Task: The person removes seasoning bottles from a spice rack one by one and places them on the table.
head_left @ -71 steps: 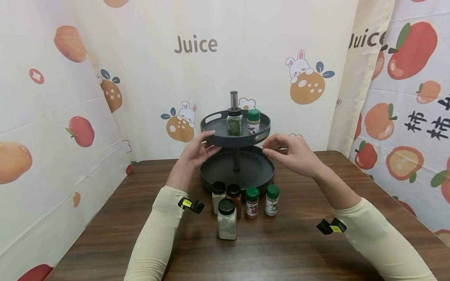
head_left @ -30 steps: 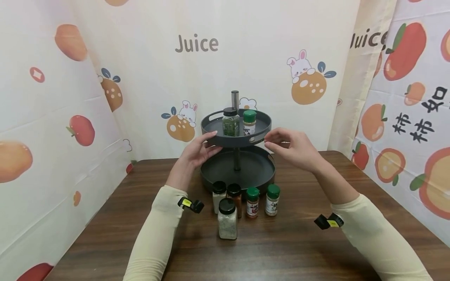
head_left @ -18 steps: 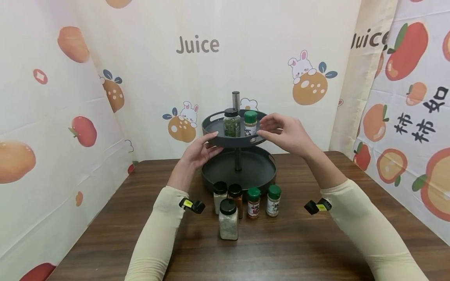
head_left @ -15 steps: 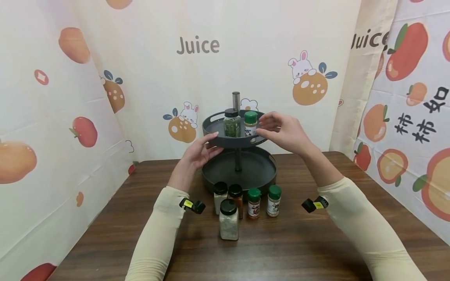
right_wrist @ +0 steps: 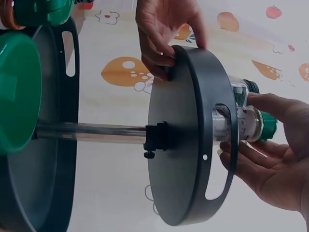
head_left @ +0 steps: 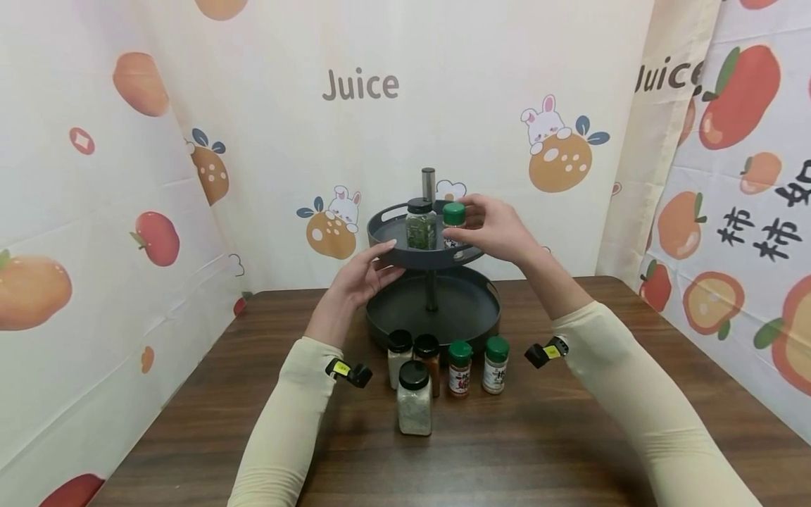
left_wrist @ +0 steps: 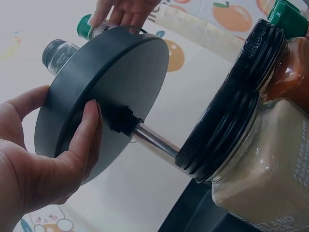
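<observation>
In the head view, my left hand (head_left: 360, 276) grips the rim of the dark grey upper tray (head_left: 412, 258), thumb over the edge and fingers underneath, as the left wrist view also shows. On this tray stand a black-capped jar of green flakes (head_left: 421, 229) and a green-capped spice jar (head_left: 453, 213). My right hand (head_left: 497, 227) reaches over the tray's right rim and holds the green-capped spice jar, thumb in front and fingers behind. The right wrist view shows the thumb and fingers on either side of this spice jar (right_wrist: 248, 123), below its cap.
The wider lower tray (head_left: 386, 331) hangs on the same post (head_left: 431, 292). In front of it, several jars stand on the wooden table (head_left: 507, 451): a black-capped jar of pale seasoning (head_left: 415, 405), others behind it, and a red-labelled (head_left: 459, 377) and a white-labelled green-capped jar (head_left: 495, 373).
My right hand has moved left from beside the upper tray's rim and closed round the green-capped spice jar. Earlier, the upper tray turned slightly, its jars shifting left. My left hand stays on the rim.
</observation>
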Tool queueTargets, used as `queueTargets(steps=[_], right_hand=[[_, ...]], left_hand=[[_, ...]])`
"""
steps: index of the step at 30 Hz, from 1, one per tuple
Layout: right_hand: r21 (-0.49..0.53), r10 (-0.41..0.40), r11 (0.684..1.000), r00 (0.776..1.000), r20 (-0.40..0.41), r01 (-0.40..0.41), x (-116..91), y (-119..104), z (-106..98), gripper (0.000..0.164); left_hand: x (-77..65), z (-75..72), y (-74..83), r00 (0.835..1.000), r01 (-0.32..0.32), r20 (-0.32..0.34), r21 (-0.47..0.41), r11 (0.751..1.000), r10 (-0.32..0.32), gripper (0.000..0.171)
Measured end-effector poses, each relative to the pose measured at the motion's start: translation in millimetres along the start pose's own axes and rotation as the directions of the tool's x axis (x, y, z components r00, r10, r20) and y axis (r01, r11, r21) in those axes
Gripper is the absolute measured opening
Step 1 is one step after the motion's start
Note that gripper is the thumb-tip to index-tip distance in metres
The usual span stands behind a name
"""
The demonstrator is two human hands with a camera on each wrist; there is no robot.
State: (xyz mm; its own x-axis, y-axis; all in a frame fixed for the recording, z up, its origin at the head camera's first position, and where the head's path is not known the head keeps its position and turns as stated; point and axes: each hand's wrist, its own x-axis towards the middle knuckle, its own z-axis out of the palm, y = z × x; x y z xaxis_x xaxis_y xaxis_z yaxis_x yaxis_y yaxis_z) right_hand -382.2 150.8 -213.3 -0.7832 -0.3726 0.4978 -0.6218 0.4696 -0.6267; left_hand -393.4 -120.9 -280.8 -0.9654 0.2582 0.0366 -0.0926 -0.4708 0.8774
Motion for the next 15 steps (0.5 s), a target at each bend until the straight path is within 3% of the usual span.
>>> queueTargets(steps=[15], right_hand=[[-0.019, 0.006, 1.000, 0.999, 0.036, -0.006, 7.8, -1.6, 6.0, 0.056]], left_hand=[[0.5, -1.0, -0.5, 1.000, 0.000, 0.003, -0.008, 1.000, 0.000, 0.040]])
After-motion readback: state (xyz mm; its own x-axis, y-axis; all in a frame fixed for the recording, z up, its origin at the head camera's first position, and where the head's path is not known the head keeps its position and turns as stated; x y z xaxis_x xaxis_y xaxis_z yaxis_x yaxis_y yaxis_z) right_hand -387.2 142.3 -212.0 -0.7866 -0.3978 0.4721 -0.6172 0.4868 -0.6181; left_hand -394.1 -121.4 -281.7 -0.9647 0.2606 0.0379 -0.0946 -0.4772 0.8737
